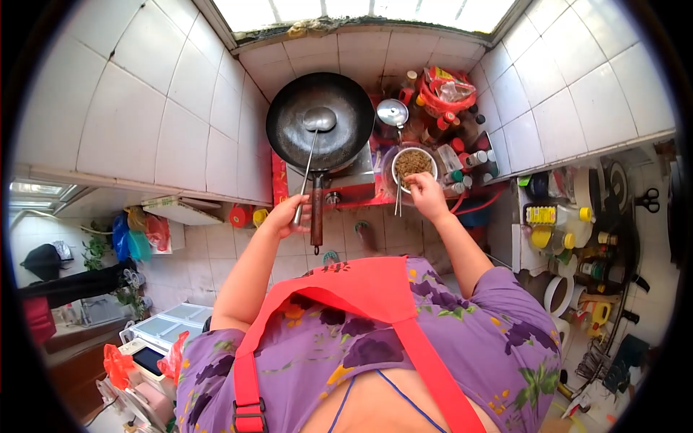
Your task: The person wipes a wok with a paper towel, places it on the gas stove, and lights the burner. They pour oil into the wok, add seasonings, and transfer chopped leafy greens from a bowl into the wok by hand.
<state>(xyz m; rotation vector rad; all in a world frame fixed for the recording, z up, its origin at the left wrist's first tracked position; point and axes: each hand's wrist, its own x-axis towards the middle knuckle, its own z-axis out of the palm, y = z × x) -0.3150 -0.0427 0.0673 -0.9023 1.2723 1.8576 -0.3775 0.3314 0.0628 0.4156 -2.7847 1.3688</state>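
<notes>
A dark wok (pixel 289 130) sits on the stove, its wooden-gripped handle (pixel 317 216) pointing toward me. In the wok rests the head of a metal ladle (pixel 320 119). My left hand (pixel 291 216) is closed around the ladle's handle, just left of the wok handle. To the right stands a white bowl (pixel 435 170) of brown, crumbly food (pixel 413 163). My right hand (pixel 427 195) is closed at the bowl's near rim, its fingertips at the edge of the food; the exact grip is partly hidden. A thin pale utensil handle (pixel 398 200) sticks out from the bowl beside it.
Behind the bowl are a small lidded metal pot (pixel 392 112) and a red basket (pixel 446 94) with packets. Several bottles and jars (pixel 473 159) crowd the right wall. More bottles (pixel 556 227) stand on a shelf farther right. Tiled walls (pixel 144 94) enclose the stove.
</notes>
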